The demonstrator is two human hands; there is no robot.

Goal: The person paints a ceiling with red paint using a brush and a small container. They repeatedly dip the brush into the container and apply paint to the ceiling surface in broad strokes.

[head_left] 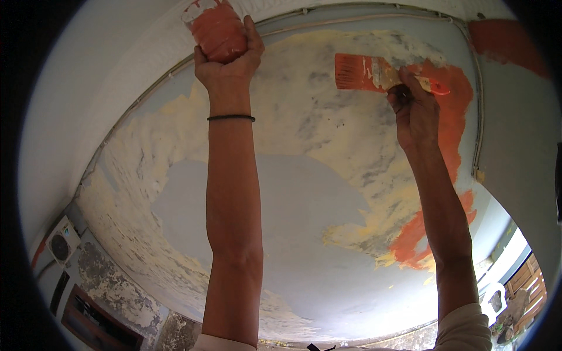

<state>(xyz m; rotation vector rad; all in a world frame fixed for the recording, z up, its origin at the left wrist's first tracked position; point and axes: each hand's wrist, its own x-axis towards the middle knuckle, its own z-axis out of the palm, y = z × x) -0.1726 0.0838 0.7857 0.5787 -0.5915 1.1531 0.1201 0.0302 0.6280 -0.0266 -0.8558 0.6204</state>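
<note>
Paintbrush [377, 73]: I see it right of the container [219, 36], bristles facing it
Right fingers [414, 85]: gripping its handle
Left fingers [253, 37]: cupping the container

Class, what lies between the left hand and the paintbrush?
In the head view, no object lies between the left hand and the paintbrush; only the patchy cream-and-grey surface shows behind that gap.

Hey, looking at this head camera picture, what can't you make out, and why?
- Head view: the full rim of the red container in the left hand; the upper picture edge cuts it off.
- Head view: part of the handle of the paintbrush; the right hand covers it.
- Head view: what the dark object at the bottom is; the lower edge crops it.
</note>
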